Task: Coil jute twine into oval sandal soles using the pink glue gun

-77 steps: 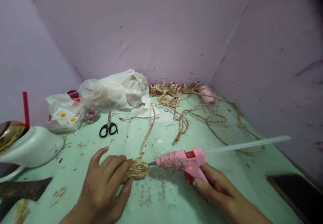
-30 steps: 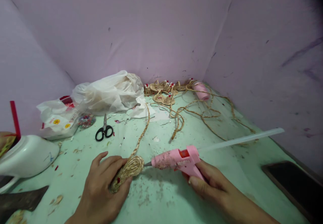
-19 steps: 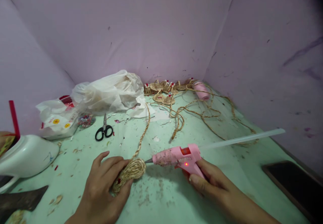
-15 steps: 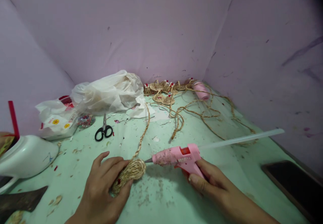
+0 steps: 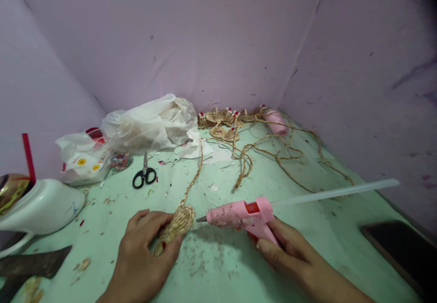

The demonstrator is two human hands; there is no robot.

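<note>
Lilac walls (image 5: 211, 39) box in a pale green worktop (image 5: 334, 234) (littered with scraps (image 5: 82, 264)). Left hand (image 5: 141, 248): thumb and fingers pinch the lower part of a flat twine coil (image 5: 182, 221), which sits front, left of centre; its braided tail (image 5: 194, 180) runs back toward a white plastic bag (image 5: 150, 125). Right hand (image 5: 290, 248): fingers wrap the grip of a pink glue gun (image 5: 227, 214), nozzle (image 5: 202, 219) just beside the coil. Clear glue stick (image 5: 341, 194) juts from the rear.
</note>
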